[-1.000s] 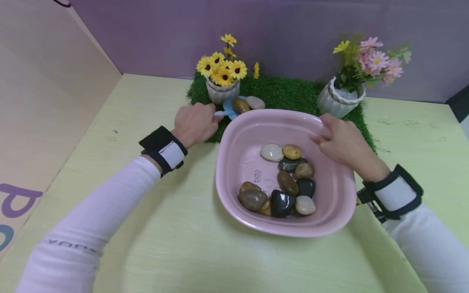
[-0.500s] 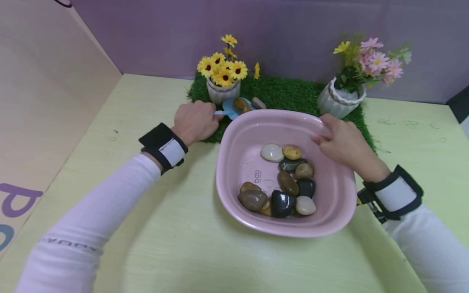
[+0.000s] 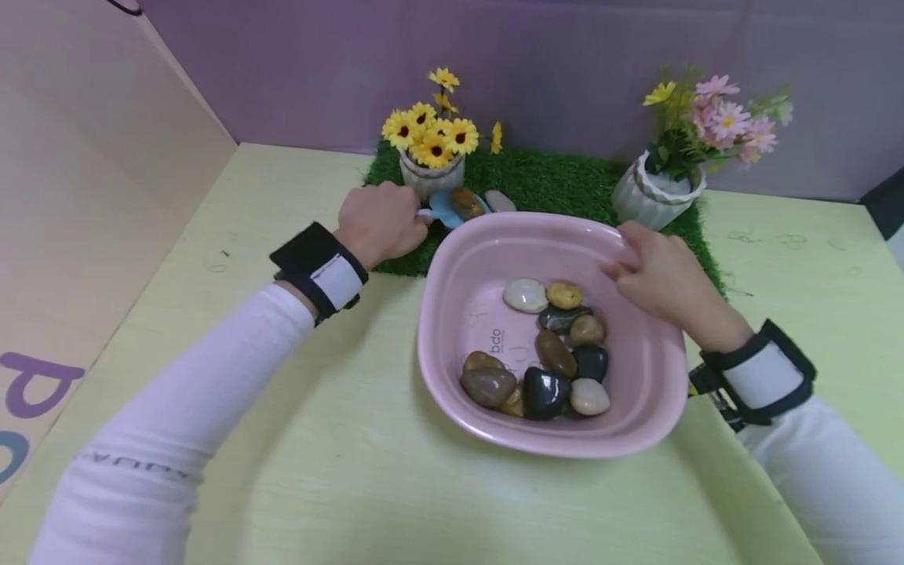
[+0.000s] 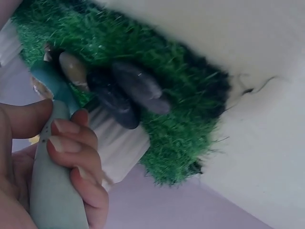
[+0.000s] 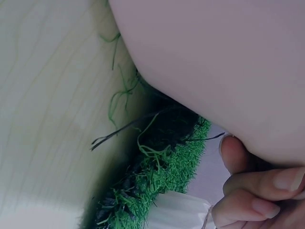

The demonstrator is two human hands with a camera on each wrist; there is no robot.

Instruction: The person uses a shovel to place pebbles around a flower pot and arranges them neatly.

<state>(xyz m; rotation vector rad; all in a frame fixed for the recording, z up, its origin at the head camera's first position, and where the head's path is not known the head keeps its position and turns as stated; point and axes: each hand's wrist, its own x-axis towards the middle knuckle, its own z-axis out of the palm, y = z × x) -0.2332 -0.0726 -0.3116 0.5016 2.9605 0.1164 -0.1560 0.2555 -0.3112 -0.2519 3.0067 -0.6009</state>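
My left hand (image 3: 381, 224) grips the pale handle of a small blue shovel (image 3: 442, 210); the left wrist view shows fingers curled around that handle (image 4: 57, 186). On the blade lies a brown stone (image 3: 466, 202), and a pale stone (image 3: 500, 201) sits just right of it. Several darker stones (image 4: 114, 98) rest on the grass in the left wrist view. My right hand (image 3: 664, 275) pinches the right rim of a pink basin (image 3: 452, 314), fingers outside and thumb inside. Wet-looking stones (image 3: 554, 353) of mixed colours lie in the tilted basin.
A green grass mat (image 3: 544, 180) lies along the purple back wall. On it stand a white pot (image 3: 432, 179) of yellow flowers and, at the right, a leaning white pot (image 3: 650, 196) of pink flowers. The wooden tabletop (image 3: 339, 471) extends toward me.
The pale stone has shifted right, away from the brown stone and the blade. My left hand has risen slightly toward the back. The basin and right hand look unmoved.
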